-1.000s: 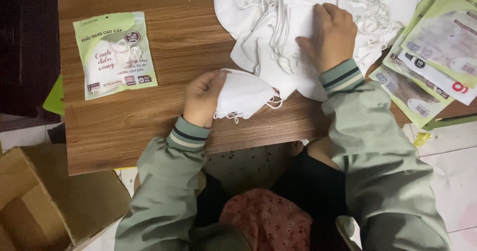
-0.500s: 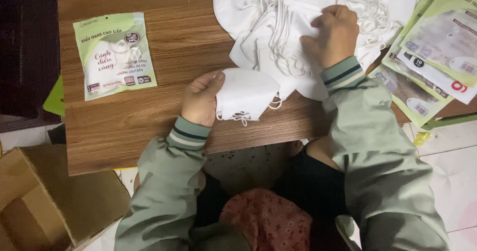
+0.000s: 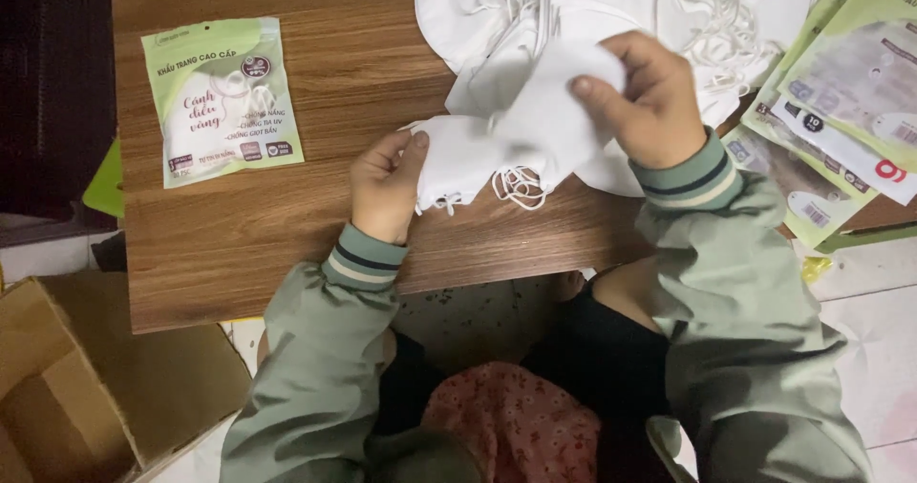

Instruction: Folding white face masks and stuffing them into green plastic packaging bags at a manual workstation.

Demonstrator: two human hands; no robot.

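Head view: wooden table, seen from above. Left hand near the table's front edge, fingers pinched shut on the left end of a folded white mask lying flat on the wood, ear loops trailing at its front side. Right hand just right of it, thumb and fingers clamped on a second white mask, lifted off and overlapping the first one. Behind both, pile of loose white masks with tangled loops at the table's back edge, touching the held one. Sealed green-and-white mask packet flat near the back-left corner, well apart from the hands. Stack of empty green packets at the right edge. Open cardboard box on the floor, off the front-left corner. Grey-green sleeves with striped cuffs.
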